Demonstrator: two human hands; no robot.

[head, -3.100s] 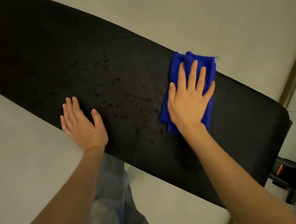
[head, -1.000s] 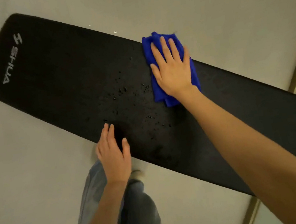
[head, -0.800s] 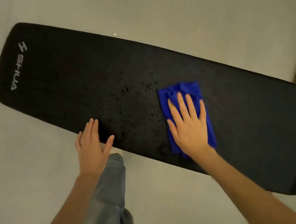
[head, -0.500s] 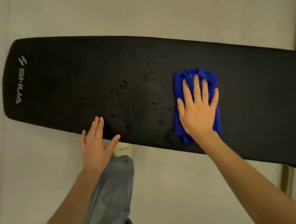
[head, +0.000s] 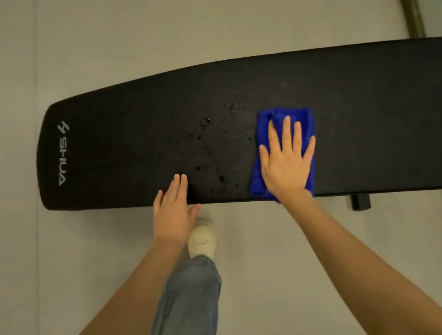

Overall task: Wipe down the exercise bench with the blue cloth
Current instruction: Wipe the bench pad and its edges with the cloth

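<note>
The blue cloth (head: 271,129) lies folded on the black bench (head: 126,140), flat under the right hand (head: 287,167), whose straight, slightly spread fingers press it down near the bench's front edge. Just left of that hand, water drops (head: 209,152) dot the padding. Further left, the left hand (head: 174,213) rests open on the same edge, fingers together. Below it stand a pale shoe (head: 202,240) and a jeans leg (head: 185,312) on the grey floor (head: 59,273).

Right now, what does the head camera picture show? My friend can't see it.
A person's right hand presses a blue cloth flat on a black exercise bench, beside droplets. The left hand rests on its near edge.
</note>
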